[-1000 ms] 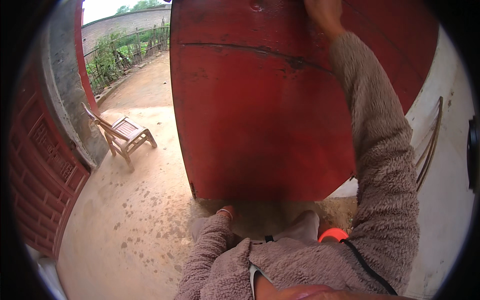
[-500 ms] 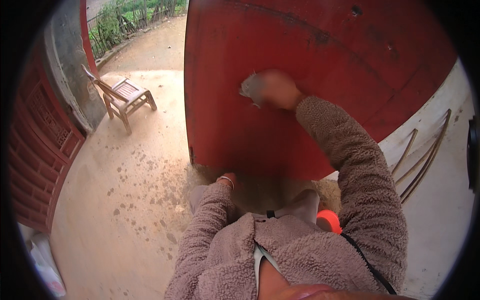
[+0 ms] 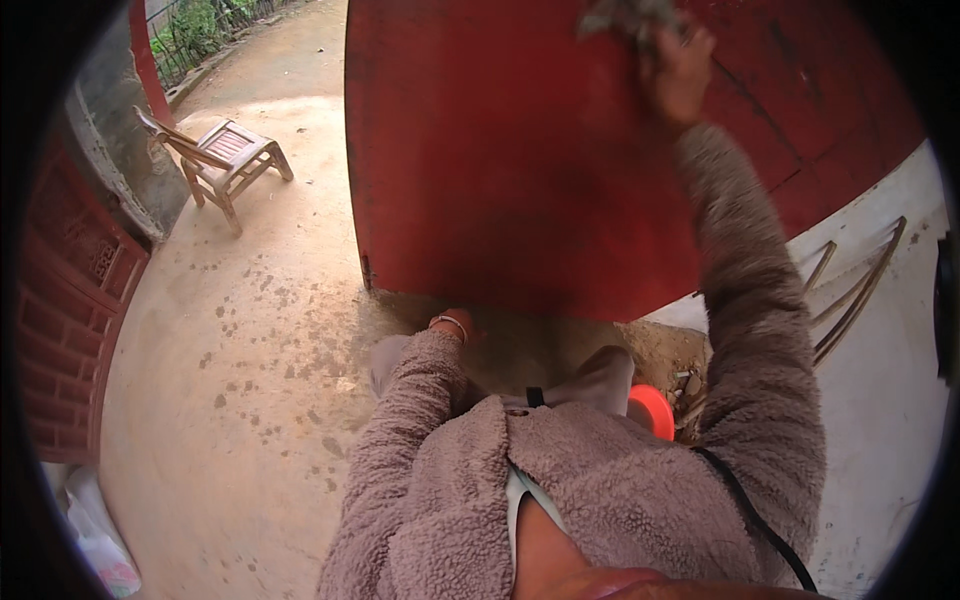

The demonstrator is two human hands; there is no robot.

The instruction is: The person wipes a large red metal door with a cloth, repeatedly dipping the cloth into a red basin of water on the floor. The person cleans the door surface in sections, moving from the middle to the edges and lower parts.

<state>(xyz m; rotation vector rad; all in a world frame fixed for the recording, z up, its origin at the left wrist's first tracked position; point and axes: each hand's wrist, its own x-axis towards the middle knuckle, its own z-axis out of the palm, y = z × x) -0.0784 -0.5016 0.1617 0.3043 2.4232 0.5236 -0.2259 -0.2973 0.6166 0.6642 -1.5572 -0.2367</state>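
A large red door panel (image 3: 500, 170) stands upright in front of me, with dark scuffs on its upper right. High on the panel, my right hand (image 3: 682, 75) presses a crumpled grey rag (image 3: 630, 15) to the surface. The arm is stretched out, and the rag is partly cut off by the picture's upper edge. Low in front of me, my left hand (image 3: 458, 322) is by my knee, a bracelet at its wrist. Its fingers are in shadow and hidden from view.
A small wooden chair (image 3: 228, 160) stands at the left on the stained concrete floor (image 3: 250, 350). An orange-red basin (image 3: 652, 410) sits by my right leg. Wooden poles (image 3: 860, 290) lean at the right wall. A brown-red door (image 3: 70, 310) and a white bag (image 3: 100, 535) are far left.
My right hand has moved up and to the right across the red panel with the rag. The left hand stays low near my knee. My view has shifted slightly.
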